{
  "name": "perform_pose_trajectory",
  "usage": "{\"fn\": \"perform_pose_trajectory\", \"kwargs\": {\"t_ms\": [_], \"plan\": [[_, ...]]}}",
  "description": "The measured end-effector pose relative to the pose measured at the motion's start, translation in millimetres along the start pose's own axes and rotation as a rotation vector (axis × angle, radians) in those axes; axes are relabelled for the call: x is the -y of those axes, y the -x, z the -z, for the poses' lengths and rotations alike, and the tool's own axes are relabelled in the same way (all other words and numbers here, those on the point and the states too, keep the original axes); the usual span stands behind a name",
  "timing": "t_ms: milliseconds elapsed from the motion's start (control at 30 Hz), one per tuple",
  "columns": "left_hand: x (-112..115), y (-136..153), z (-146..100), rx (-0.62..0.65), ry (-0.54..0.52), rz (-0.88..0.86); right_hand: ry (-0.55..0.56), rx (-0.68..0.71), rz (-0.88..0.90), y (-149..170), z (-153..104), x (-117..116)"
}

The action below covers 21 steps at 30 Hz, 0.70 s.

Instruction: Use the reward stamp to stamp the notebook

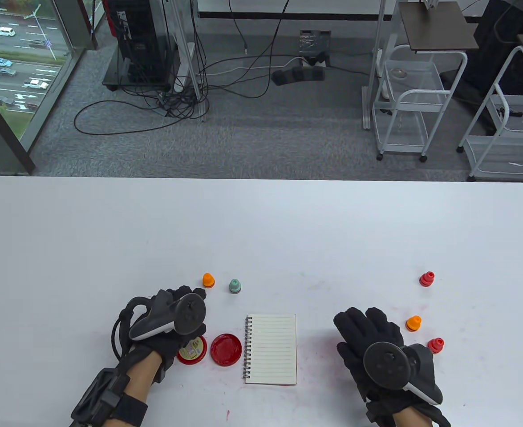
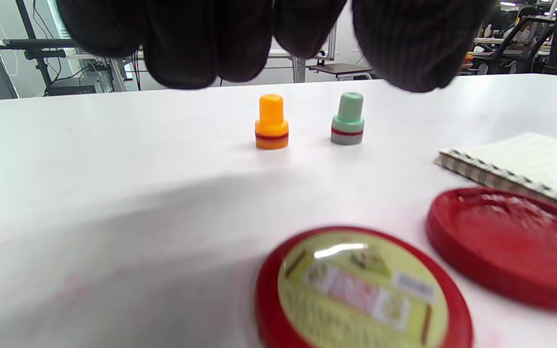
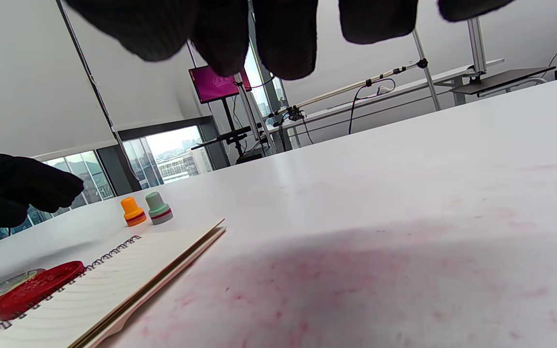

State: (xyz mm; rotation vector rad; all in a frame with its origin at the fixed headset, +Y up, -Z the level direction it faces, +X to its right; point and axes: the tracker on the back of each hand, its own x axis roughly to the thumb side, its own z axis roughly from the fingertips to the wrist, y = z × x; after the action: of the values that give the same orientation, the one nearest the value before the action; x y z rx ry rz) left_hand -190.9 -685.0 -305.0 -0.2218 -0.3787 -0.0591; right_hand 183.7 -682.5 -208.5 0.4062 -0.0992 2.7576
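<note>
Table view: the notebook lies open with the ink pad just left of it, orange stamp and green stamp beyond its far-left corner; my left hand and right hand hold nothing, fingers loose. Left wrist view: my fingertips hang short of both stamps, so I judge a pinch on one upright stem best. Right wrist view: my fingers hover spread beside the page, free to steady it.

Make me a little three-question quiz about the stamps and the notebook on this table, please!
1. True or false: the spiral-bound lined paper notebook already shows a stamp mark.
2. How many small plastic stamps stand on the white table?
3. Which lies nearest the notebook's spiral: (a) round red ink pad, (b) mint-green stamp, (c) red lid with yellow label?

Key:
1. False
2. Five
3. a
</note>
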Motion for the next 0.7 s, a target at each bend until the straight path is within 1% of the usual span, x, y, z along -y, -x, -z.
{"fn": "perform_pose_trajectory", "kwargs": {"t_ms": [167,300,467,567,700], "plan": [[-10,1,27,-0.012,-0.001,0.015,-0.006,0.006,-0.006,-1,1,-1],[-14,2,48,-0.037,-0.003,0.029,0.001,0.005,-0.003,0,1,1],[-8,2,74,-0.061,0.012,0.059,-0.010,-0.024,0.006,6,2,0],[-3,1,84,-0.069,0.026,0.086,-0.009,-0.032,0.010,8,2,0],[7,2,97,-0.085,0.056,0.169,-0.021,-0.041,0.004,11,2,-2]]}}
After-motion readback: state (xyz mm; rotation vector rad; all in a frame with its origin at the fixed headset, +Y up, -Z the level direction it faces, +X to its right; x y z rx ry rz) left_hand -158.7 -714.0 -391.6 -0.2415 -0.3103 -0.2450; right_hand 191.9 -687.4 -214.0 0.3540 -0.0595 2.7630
